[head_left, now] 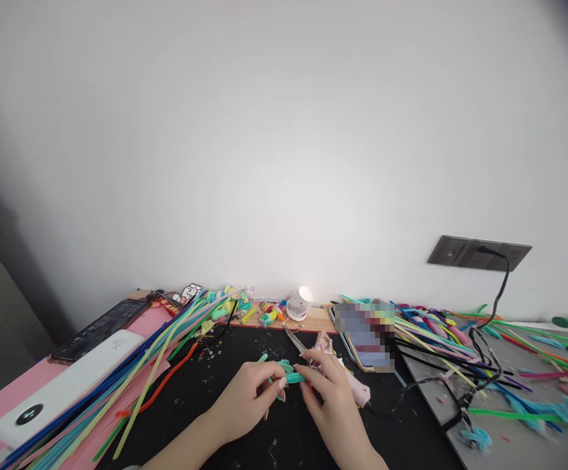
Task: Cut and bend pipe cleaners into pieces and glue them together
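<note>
My left hand (245, 399) pinches a teal, fuzzy pipe cleaner piece (294, 377) between thumb and fingers, over a black mat (274, 450). From the other side, the fingers of my right hand (333, 393) close on the right end of this piece. More green bits show behind the left fingertips, partly hidden. Just beyond my right hand lie scissors (292, 339), blades pointing away to the left, their handles covered by the hand. A pink tool with a cord, which looks like a glue gun (359, 390), rests beside the right hand, partly hidden behind it.
A paper cup (299, 303) stands at the wall, with a phone (362, 343) to its right. Left are bundled pipe cleaners (159, 356), a white device (68, 385) and a dark tablet-like screen (100, 329). Right, a black cord (497, 294) hangs from the wall socket (480, 253) among scattered pipe cleaners.
</note>
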The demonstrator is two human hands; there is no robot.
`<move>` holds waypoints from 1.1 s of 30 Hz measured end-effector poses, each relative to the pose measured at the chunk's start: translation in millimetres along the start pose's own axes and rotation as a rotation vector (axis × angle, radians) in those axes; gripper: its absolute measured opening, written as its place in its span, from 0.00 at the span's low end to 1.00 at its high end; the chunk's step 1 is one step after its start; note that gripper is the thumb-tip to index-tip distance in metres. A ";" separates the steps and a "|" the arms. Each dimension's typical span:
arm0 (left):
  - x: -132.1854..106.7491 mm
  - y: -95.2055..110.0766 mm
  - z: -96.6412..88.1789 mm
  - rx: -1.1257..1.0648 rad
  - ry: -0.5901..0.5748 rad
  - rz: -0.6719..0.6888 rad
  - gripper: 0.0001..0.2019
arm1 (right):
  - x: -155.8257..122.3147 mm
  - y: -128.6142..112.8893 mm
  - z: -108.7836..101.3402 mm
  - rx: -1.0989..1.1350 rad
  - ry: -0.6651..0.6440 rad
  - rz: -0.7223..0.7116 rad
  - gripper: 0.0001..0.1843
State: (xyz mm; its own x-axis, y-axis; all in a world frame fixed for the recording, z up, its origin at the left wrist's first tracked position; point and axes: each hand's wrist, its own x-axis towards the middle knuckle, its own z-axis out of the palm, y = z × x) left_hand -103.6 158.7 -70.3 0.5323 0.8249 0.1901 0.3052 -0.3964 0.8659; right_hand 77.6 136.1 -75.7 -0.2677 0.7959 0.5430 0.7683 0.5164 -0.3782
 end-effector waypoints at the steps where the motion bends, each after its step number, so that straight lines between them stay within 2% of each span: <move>1: -0.3 0.4 -0.5 0.046 0.004 0.013 0.12 | -0.1 -0.2 -0.1 0.000 -0.001 0.001 0.15; 8: -3.0 1.0 -3.7 0.296 0.059 0.085 0.06 | 0.8 -3.4 -2.7 -0.014 -0.019 0.014 0.14; 11: -3.3 2.2 -5.3 0.358 0.049 0.098 0.06 | 1.4 -3.8 -3.0 -0.012 -0.026 0.018 0.15; 15: -2.4 3.8 -6.6 0.470 0.030 0.180 0.06 | 1.6 -5.3 -3.4 -0.008 -0.025 0.012 0.15; 22: -0.7 -2.1 -4.1 0.637 0.013 0.269 0.09 | 3.0 -9.3 -4.1 0.000 -0.027 0.004 0.16; 33: 0.7 -2.3 -3.3 0.666 0.042 0.352 0.10 | 4.7 -10.1 -5.5 0.035 -0.037 0.009 0.15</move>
State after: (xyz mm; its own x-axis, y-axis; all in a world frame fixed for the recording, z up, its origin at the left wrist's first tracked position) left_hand -106.5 161.4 -70.6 0.6602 0.6140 0.4327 0.5427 -0.7881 0.2903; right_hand 71.8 132.9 -65.1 -0.2827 0.8114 0.5115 0.7500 0.5195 -0.4096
